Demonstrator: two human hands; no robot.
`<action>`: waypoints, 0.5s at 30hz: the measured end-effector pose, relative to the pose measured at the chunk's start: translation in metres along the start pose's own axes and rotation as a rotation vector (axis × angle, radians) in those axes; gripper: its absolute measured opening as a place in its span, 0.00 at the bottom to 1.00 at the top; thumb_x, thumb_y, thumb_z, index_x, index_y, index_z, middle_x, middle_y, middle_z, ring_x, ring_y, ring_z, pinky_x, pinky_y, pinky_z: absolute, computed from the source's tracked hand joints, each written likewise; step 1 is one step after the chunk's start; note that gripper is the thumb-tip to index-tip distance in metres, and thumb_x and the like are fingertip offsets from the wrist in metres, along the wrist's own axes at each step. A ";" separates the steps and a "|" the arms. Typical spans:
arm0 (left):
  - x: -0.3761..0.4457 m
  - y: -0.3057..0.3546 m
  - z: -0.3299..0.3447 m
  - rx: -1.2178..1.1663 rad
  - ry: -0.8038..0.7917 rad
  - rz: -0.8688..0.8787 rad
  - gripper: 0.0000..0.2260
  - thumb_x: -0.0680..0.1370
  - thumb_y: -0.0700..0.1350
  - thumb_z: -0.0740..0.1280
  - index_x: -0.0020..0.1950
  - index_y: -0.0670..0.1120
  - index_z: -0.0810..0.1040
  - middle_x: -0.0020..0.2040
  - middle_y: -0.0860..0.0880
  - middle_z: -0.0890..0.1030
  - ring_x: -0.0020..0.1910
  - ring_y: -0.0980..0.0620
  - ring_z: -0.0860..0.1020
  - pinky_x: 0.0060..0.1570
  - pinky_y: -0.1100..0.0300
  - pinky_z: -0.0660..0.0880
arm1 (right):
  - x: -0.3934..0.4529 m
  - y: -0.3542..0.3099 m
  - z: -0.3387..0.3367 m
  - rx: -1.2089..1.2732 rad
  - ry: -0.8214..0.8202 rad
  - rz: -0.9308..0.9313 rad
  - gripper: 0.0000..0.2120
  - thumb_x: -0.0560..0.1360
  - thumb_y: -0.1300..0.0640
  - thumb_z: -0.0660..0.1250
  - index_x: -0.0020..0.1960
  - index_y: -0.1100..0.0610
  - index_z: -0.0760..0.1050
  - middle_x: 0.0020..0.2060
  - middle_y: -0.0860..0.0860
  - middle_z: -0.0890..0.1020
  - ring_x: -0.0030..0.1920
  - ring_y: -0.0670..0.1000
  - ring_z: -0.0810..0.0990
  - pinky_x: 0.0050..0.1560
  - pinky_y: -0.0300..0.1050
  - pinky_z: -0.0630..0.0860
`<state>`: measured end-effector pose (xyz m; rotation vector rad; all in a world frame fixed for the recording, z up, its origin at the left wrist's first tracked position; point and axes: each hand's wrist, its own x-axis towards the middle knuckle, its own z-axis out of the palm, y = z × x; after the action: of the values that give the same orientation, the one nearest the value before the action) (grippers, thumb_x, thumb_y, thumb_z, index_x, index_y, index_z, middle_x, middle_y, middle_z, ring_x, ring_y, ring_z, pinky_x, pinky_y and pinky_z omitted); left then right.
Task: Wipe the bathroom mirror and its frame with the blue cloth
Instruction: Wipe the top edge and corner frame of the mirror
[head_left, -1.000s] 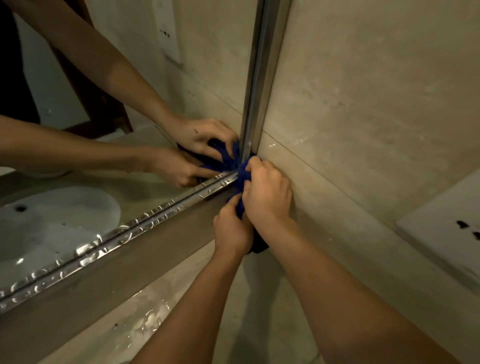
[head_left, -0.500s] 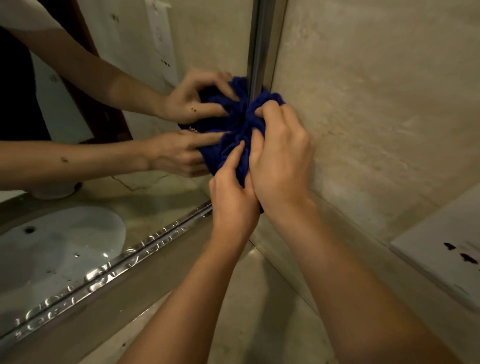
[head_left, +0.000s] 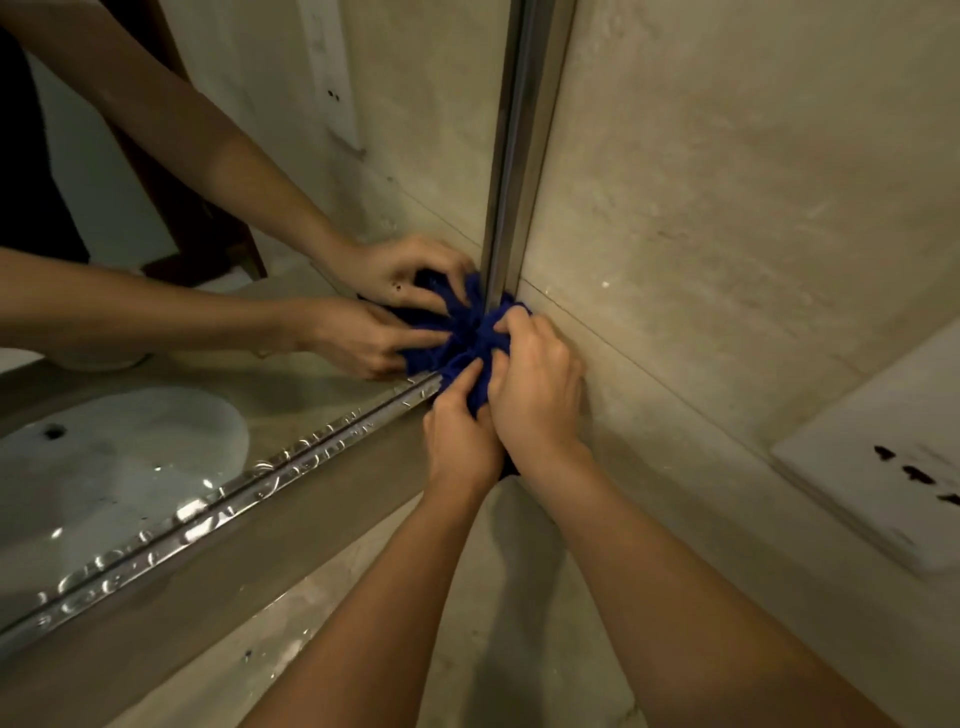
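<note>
The blue cloth (head_left: 480, 358) is bunched up and pressed into the lower right corner of the mirror's metal frame (head_left: 519, 156). My right hand (head_left: 535, 387) grips the cloth from the right and above. Pressed against it on the left, my left hand (head_left: 460, 441) holds the cloth's lower part. The mirror (head_left: 234, 260) fills the left side and shows both hands and the cloth reflected. The frame's bottom rail (head_left: 218, 506) runs down to the left with an embossed pattern.
A beige tiled wall (head_left: 727, 208) stands right of the frame. A white socket plate (head_left: 883, 457) sits on that wall at the right edge. The wet stone counter (head_left: 363, 623) lies below the mirror. A white basin shows only as a reflection.
Both hands have slid the cloth down the vertical frame rail, from higher up back to the bottom right corner. The grip on the cloth is unchanged.
</note>
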<state>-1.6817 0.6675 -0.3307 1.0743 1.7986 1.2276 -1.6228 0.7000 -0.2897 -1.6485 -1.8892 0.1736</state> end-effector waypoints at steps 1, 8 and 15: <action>-0.002 0.003 -0.002 -0.007 -0.005 -0.006 0.20 0.81 0.43 0.63 0.73 0.52 0.71 0.67 0.49 0.77 0.67 0.49 0.74 0.68 0.53 0.70 | -0.001 -0.003 -0.004 0.008 -0.005 0.015 0.09 0.77 0.61 0.64 0.57 0.54 0.74 0.54 0.51 0.79 0.51 0.56 0.79 0.44 0.46 0.69; 0.010 0.066 -0.014 -0.123 0.145 0.331 0.21 0.80 0.44 0.66 0.73 0.50 0.72 0.69 0.50 0.77 0.68 0.55 0.73 0.70 0.59 0.68 | 0.028 -0.041 -0.065 0.139 0.365 -0.164 0.08 0.77 0.60 0.64 0.55 0.55 0.76 0.51 0.51 0.80 0.47 0.54 0.79 0.42 0.46 0.71; 0.021 0.036 -0.009 0.115 0.037 0.220 0.16 0.79 0.49 0.63 0.66 0.51 0.77 0.62 0.49 0.82 0.63 0.48 0.77 0.62 0.50 0.74 | 0.027 -0.020 -0.043 -0.102 0.155 -0.181 0.08 0.77 0.61 0.64 0.55 0.55 0.73 0.49 0.54 0.78 0.45 0.57 0.79 0.37 0.47 0.65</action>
<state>-1.6892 0.6912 -0.2955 1.3524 1.8349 1.2907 -1.6187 0.7088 -0.2360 -1.4994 -1.9422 -0.1231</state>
